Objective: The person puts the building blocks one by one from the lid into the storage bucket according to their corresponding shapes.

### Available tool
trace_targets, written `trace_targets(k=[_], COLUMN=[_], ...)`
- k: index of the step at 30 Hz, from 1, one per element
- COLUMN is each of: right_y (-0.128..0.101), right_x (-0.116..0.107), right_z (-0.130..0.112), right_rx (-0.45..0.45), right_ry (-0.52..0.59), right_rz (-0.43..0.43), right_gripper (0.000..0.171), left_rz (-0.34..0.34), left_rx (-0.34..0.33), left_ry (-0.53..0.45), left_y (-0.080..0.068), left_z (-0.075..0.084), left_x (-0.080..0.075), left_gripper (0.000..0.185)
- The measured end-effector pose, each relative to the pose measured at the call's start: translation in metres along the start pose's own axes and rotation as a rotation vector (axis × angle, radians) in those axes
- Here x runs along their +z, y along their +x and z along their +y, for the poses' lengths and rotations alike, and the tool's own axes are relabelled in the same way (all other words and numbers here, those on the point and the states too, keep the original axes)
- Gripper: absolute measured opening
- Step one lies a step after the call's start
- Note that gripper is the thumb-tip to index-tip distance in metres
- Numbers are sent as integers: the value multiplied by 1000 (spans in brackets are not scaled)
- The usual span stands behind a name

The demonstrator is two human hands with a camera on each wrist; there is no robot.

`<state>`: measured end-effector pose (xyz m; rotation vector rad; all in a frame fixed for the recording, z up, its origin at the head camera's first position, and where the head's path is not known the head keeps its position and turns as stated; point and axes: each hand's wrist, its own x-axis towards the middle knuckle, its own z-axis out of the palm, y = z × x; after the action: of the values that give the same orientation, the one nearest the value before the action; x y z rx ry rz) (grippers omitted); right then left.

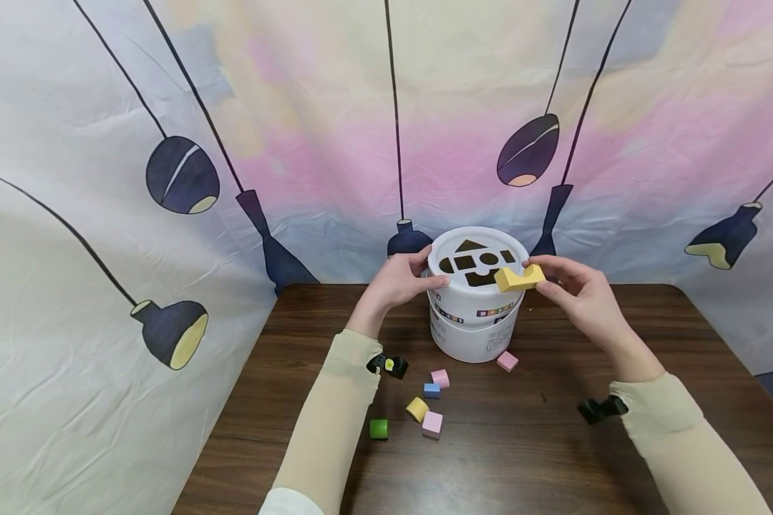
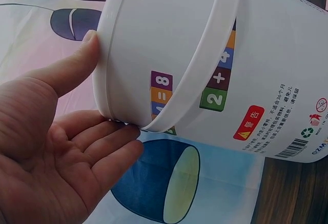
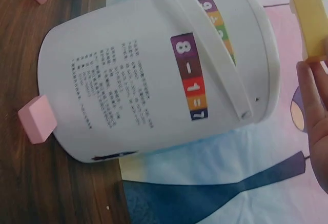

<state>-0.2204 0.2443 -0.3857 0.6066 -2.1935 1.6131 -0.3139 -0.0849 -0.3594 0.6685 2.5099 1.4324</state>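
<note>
A white bucket (image 1: pixel 470 347) stands upright, its white lid (image 1: pixel 497 244) cut with several shaped holes, among them a triangle, a circle and an arch. At its left side my left hand (image 1: pixel 396 280) holds the rim, thumb and fingers spread round the edge. Some of those fingertips are hidden behind the rim in the left wrist view. My right hand (image 1: pixel 582 300) pinches a yellow arch block (image 1: pixel 517 284) between thumb and fingers, above the lid's front right edge. In the right wrist view the yellow block appears at the upper right, apart from the bucket.
Loose blocks lie on the brown wooden table (image 1: pixel 528 443): a pink block (image 1: pixel 507 361) by the bucket's base, and, further forward, a green cylinder (image 1: pixel 378 429), a yellow block (image 1: pixel 417 409), a blue block (image 1: pixel 431 390) and two more pink ones. Behind hangs a printed cloth (image 1: pixel 335 143).
</note>
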Motion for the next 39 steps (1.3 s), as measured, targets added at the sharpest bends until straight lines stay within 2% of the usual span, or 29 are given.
trace_targets(k=[6,13,19,28,39], right_y=[11,25,29,38,39], right_x=[9,17,20,20,26], right_z=[-3,-1,-2,0,1], right_rx=[43,51,91,197,220], right_ry=[-55,-72,-109,-139,-148], right_rz=[10,-25,-41,-113,-109], right_gripper=[39,39,40,38,37], left_rz=[-1,3,-3,1,8], left_rx=[-4,-9,-12,-13,-23], left_ry=[0,-3,-9,-11,-7], left_y=[0,1,2,0,-1], left_z=[1,-1,-2,-1,-2], left_x=[0,1,1,1,1], left_gripper=[88,87,89,89,88])
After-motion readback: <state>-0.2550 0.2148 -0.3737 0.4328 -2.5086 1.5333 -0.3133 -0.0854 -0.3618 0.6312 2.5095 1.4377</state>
